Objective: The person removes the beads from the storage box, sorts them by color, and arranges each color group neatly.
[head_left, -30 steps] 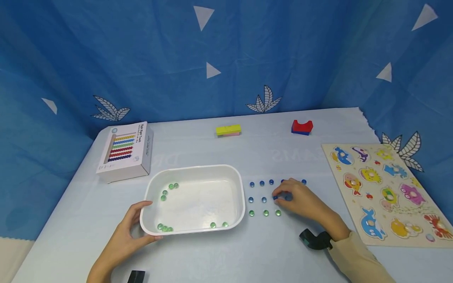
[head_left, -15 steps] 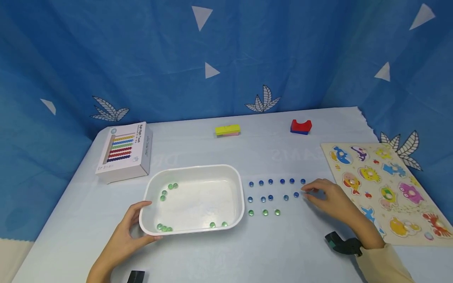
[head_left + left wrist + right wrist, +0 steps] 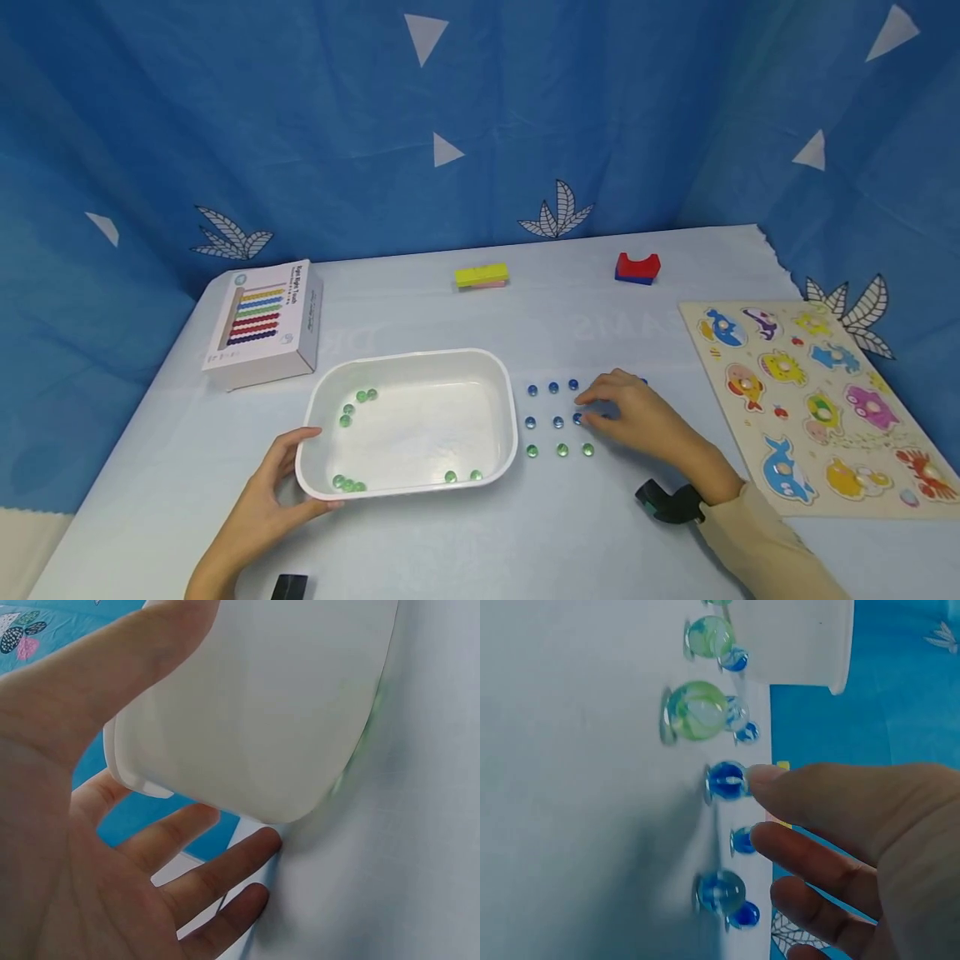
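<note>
My left hand (image 3: 266, 496) holds the left end of a white plastic tray (image 3: 420, 356), the thumb at its front corner and the index finger on the rim. In the left wrist view the thumb lies along the tray's outer wall (image 3: 262, 712), the other fingers spread below. Over the rows of glass marbles to the right is my right hand (image 3: 637, 417). Its thumb tip touches or nearly touches a blue marble (image 3: 726, 781) in the middle row; the index finger stays apart from the thumb. A row of green marbles (image 3: 562, 450) lies in front. My right hand hides some blue marbles.
Several green marbles (image 3: 361, 396) lie inside the tray. A boxed toy (image 3: 262, 321) stands back left. Yellow (image 3: 482, 275) and red (image 3: 637, 267) blocks lie at the back. A sea-animal puzzle board (image 3: 817, 408) covers the right side.
My right hand moved right to the row's end, then came back left to the third middle-row marble, which has shifted slightly right. The left hand and tray have stayed put.
</note>
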Tool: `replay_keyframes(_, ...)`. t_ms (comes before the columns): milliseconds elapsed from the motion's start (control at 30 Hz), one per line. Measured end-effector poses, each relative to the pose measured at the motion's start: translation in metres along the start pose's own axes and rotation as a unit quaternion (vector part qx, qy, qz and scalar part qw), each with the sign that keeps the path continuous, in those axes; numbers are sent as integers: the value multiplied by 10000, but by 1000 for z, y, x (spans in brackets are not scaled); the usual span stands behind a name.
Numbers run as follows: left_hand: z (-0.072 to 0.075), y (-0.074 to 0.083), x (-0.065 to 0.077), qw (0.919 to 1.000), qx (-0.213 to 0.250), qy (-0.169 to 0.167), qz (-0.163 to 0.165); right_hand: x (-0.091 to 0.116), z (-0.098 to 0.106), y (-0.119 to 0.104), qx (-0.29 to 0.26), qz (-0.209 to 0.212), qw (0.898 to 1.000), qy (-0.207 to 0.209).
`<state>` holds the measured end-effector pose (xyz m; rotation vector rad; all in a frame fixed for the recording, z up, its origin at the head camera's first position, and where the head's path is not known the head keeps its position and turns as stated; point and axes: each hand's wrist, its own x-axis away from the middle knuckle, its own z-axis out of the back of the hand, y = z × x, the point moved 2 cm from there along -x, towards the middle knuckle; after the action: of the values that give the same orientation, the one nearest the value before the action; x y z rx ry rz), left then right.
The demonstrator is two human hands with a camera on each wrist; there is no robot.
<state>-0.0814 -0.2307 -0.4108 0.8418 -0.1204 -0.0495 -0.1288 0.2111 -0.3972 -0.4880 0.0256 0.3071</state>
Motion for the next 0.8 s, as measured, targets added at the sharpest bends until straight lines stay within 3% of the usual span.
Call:
replay_keyframes(200,0,2,1,9999,2,38,-107,-4,-7,-2,41,115,9997,-189)
replay_keyframes(400,1,3,2,9999,-12,49,-114,-3,-7,0,130,-50,9994,-307)
replay_keyframes(800,0,2,1,10000,-21,40,-68,-1,-8,0,140,42,9997,-209)
